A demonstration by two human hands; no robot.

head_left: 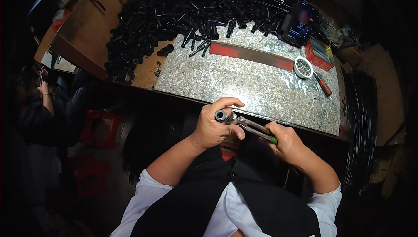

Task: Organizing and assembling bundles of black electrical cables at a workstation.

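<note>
White bowl (303, 67) of small metal bits (303, 66).

Left hand (213, 126) and right hand (283, 140) sit side by side at the near edge of the bench (261, 93), w/ the pliers (252, 127) running between them. Pile of tubes (183, 15) is way behind the left hand. Bowl (303, 67), box (320, 55) and phone (300, 22) are behind the right hand, flat bar (252, 55) just left of the bowl.
</note>
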